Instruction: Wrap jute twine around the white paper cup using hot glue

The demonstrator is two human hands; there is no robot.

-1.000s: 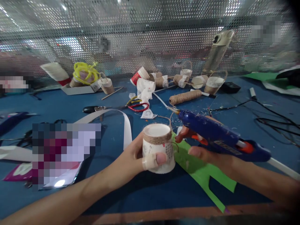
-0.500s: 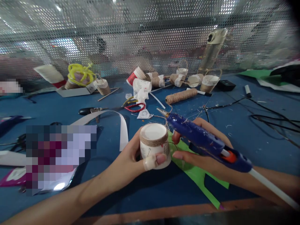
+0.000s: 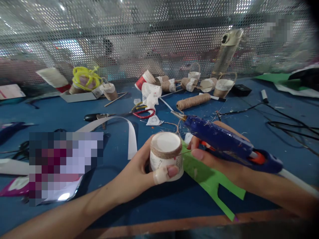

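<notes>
My left hand (image 3: 139, 174) is closed around a small white paper cup (image 3: 159, 162), its narrower end up; a bandage wraps the thumb. Brown twine (image 3: 165, 152) is wound in a band just below the cup's upper edge. To the right, my right hand (image 3: 216, 162) holds a blue hot glue gun (image 3: 216, 137) with a white glue stick coming out of its back. Thumb and forefinger of that hand also pinch the twine, which runs straight to the cup. The gun's metal nozzle points left, above and behind the cup without touching it.
A twine roll (image 3: 193, 101), red-handled scissors (image 3: 144, 113) and white lace (image 3: 154, 120) lie beyond the cup. Green felt (image 3: 204, 174) is beneath my right hand. Several twine-wrapped cups (image 3: 223, 89) and a bottle (image 3: 226, 53) stand along the mesh. A black cable (image 3: 286, 127) loops at right.
My right hand and the glue gun have moved right, away from the cup, and the twine between is now pulled straighter. The cup has shifted very slightly right in my left hand.
</notes>
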